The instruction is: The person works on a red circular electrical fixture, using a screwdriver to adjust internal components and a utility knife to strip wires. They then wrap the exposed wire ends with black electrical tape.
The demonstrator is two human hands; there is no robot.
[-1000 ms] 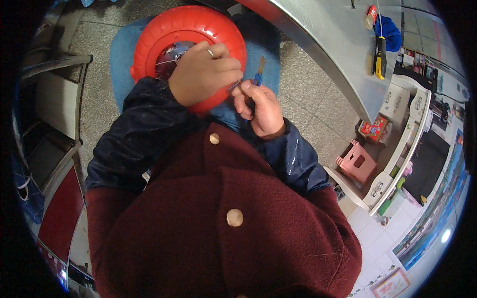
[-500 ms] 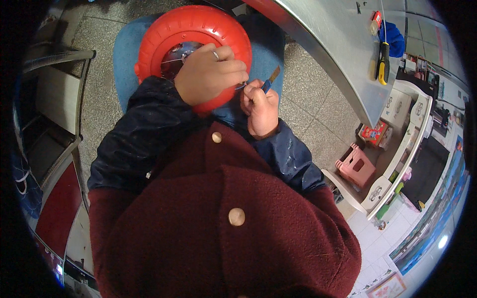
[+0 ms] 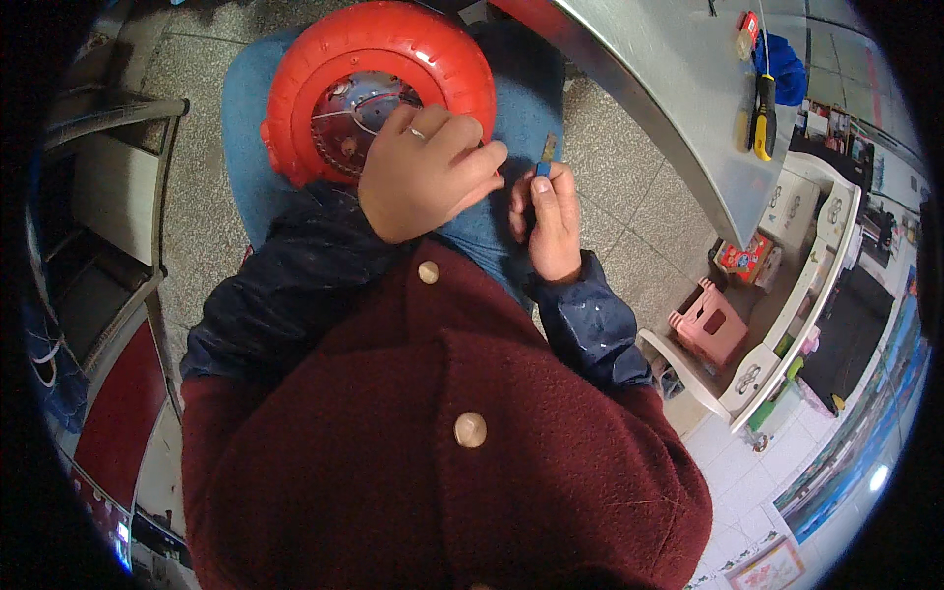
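Observation:
A round red plastic housing (image 3: pixel 433 59) rests on my lap, its middle open to a shiny metal inside with thin wires (image 3: pixel 369 110). My left hand (image 3: pixel 428 177), a ring on one finger, is closed over the housing's near right rim. Its fingertips are pinched, and whatever they hold is hidden. To the right, over my thigh, my right hand (image 3: pixel 553 221) grips a small blue-handled knife (image 3: pixel 544 167). The knife's short, brownish blade points up and away from me. A gap separates the two hands.
A metal-topped table (image 3: pixel 678 108) stands at the right, carrying a yellow-and-black screwdriver (image 3: pixel 763 123) and a blue cloth (image 3: pixel 787 74). Beyond its corner are a pink plastic stool (image 3: pixel 708 324) and a white desk (image 3: pixel 821 265). A chair frame (image 3: pixel 162 187) stands at left.
My hands have moved apart: the right one went right and nearer me with the knife, and the left shifted right and nearer me, uncovering more of the housing's wires.

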